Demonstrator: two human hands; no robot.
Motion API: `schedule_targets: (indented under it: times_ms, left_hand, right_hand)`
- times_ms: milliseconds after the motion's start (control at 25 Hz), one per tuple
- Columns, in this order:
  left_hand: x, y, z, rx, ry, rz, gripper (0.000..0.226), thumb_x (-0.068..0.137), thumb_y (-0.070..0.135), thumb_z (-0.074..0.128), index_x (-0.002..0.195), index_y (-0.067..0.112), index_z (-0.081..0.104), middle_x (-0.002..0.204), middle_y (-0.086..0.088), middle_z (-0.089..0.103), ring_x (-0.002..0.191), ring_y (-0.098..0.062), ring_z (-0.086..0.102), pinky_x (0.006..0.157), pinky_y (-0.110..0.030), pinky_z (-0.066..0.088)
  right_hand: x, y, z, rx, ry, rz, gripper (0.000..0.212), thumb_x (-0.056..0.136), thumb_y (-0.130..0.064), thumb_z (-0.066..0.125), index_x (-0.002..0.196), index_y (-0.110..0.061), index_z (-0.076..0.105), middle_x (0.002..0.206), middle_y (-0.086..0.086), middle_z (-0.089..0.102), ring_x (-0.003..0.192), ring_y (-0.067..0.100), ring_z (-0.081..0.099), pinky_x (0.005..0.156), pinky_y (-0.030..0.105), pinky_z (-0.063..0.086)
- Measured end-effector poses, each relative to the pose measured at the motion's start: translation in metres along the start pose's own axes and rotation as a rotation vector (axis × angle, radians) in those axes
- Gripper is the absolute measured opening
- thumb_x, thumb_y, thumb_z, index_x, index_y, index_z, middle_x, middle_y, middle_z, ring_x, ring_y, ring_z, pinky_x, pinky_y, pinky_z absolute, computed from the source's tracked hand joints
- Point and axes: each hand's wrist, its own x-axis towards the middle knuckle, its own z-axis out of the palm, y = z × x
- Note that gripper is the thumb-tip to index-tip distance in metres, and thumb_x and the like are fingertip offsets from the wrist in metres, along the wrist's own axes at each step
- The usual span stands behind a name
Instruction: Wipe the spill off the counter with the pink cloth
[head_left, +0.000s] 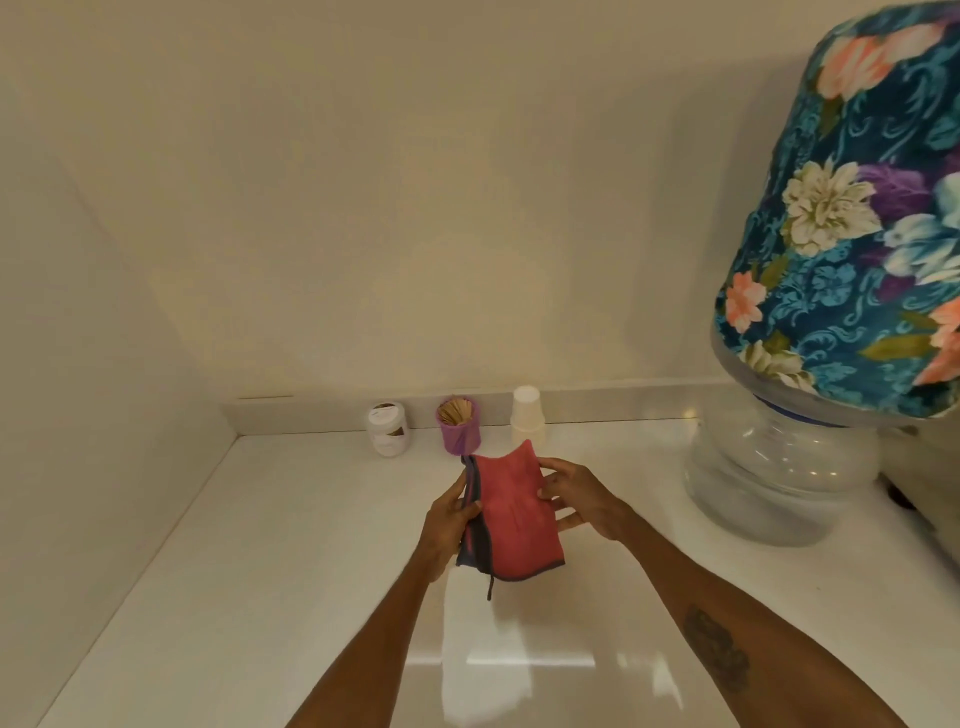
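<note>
Glossy white counter (291, 545), cream walls; no spill clearly visible. Centre frame: folded pink cloth with dark-blue hem (511, 519) held above the surface, left hand (448, 519) pinching its hem edge, right hand (582, 501) gripping the opposite side. Risk: wiping toward upper centre could topple the purple cup of wooden sticks (458, 425).

Both forearms bare, no sleeves in view. Left hand (451, 525) & right hand (582, 501): no gloves, rings or watch visible. Dark elongated tattoo (719, 652) on right forearm, detail blurred.
</note>
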Motion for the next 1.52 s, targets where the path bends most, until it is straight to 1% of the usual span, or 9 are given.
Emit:
schedule_targets:
  times_ms: [360,520,640,920,1080,1240,1360,1480,1520]
  left_hand:
    - [0.039,0.022,0.110,0.083,-0.053,0.046,0.054,0.102,0.016,0.052,0.154,0.021,0.037,0.139,-0.010,0.063,0.115,-0.024,0.063,0.104,-0.037,0.049]
    - [0.062,0.033,0.158,0.149,-0.095,0.051,0.055,0.101,0.011,0.049,0.154,0.022,0.038,0.137,-0.008,0.064,0.122,-0.030,0.062,0.110,-0.046,0.048]
    - [0.077,0.039,0.188,0.215,-0.109,0.050,0.055,0.102,0.011,0.045,0.155,0.023,0.037,0.138,-0.009,0.063,0.124,-0.032,0.060,0.112,-0.048,0.044]
    - [0.097,0.034,0.224,0.400,-0.154,0.052,0.059,0.104,0.014,0.044,0.159,0.021,0.025,0.134,-0.014,0.064,0.123,-0.034,0.059,0.109,-0.044,0.045]
    - [0.100,0.028,0.220,0.475,-0.180,0.034,0.061,0.101,0.012,0.048,0.159,0.018,0.026,0.149,-0.012,0.055,0.139,-0.032,0.050,0.116,-0.046,0.040]
    - [0.098,0.026,0.207,0.616,-0.189,-0.013,0.056,0.104,0.023,0.046,0.158,0.020,0.029,0.157,-0.007,0.045,0.142,-0.031,0.047,0.117,-0.047,0.039]
    - [0.092,0.024,0.188,0.787,-0.189,0.010,0.057,0.106,0.030,0.044,0.159,0.021,0.025,0.164,-0.003,0.034,0.150,-0.026,0.035,0.123,-0.045,0.030]
    - [0.082,0.028,0.163,0.921,-0.140,0.145,0.053,0.104,0.028,0.049,0.155,0.023,0.036,0.158,-0.002,0.043,0.143,-0.024,0.045,0.116,-0.042,0.038]
    - [0.077,0.031,0.152,0.952,-0.104,0.209,0.049,0.102,0.023,0.052,0.150,0.023,0.043,0.152,-0.001,0.052,0.136,-0.022,0.053,0.111,-0.039,0.044]
  right_hand:
    - [0.002,0.035,-0.098,-0.098,0.247,0.017,0.061,0.093,0.008,0.055,0.146,-0.021,0.050,0.121,0.013,0.066,0.101,0.032,0.070,0.077,0.051,0.063]
    - [0.009,0.049,-0.131,-0.405,0.422,0.001,0.053,0.100,-0.005,0.051,0.149,-0.025,0.046,0.122,0.010,0.067,0.104,0.032,0.068,0.085,0.052,0.061]
    - [0.014,0.055,-0.147,-0.662,0.538,0.002,0.053,0.105,-0.016,0.043,0.155,-0.029,0.031,0.120,0.010,0.069,0.102,0.029,0.068,0.089,0.046,0.058]
    - [0.027,0.071,-0.158,-0.891,0.549,0.101,0.065,0.105,-0.027,0.048,0.159,-0.022,0.013,0.146,0.010,0.051,0.126,0.028,0.057,0.106,0.042,0.047]
    - [0.025,0.073,-0.156,-0.955,0.559,0.095,0.056,0.104,-0.021,0.049,0.154,-0.017,0.024,0.135,0.010,0.057,0.116,0.026,0.062,0.098,0.039,0.051]
    - [0.024,0.072,-0.142,-1.038,0.627,0.072,0.058,0.104,-0.023,0.048,0.155,-0.011,0.023,0.139,0.009,0.054,0.113,0.021,0.063,0.095,0.034,0.051]
    - [0.014,0.054,-0.126,-1.071,0.619,-0.023,0.035,0.100,-0.020,0.050,0.135,-0.013,0.052,0.127,0.011,0.062,0.109,0.028,0.064,0.089,0.040,0.052]
    - [-0.002,0.054,-0.100,-1.396,0.497,-0.160,0.033,0.076,-0.028,0.082,0.106,-0.018,0.075,0.098,0.007,0.074,0.080,0.024,0.071,0.066,0.035,0.057]
    - [-0.006,0.041,-0.088,-1.361,0.494,-0.156,0.034,0.063,-0.027,0.091,0.092,-0.018,0.076,0.087,0.005,0.073,0.068,0.020,0.069,0.055,0.030,0.052]
